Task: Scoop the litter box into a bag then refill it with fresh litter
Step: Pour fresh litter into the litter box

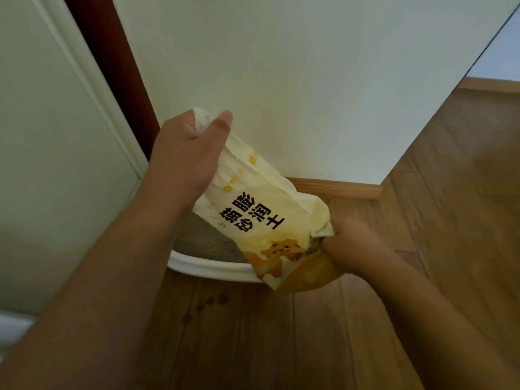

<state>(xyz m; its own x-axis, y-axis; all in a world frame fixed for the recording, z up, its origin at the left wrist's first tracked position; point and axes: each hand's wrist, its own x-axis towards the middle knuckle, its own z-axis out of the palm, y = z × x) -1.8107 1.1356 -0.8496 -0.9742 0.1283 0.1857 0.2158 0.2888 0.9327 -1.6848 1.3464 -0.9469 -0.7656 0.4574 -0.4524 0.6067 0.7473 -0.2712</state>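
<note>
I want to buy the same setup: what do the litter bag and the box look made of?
Litter bag: seemingly thin plastic film, slightly glossy, judging by its sharp creases and printed yellow face. Litter box: probably molded white plastic, smooth, with a rounded rolled rim. Both are guesses from looks alone.

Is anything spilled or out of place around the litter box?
Yes. A few small dark specks, perhaps stray litter, lie on the wooden floor just in front of the litter box rim. They are too small to identify.
</note>
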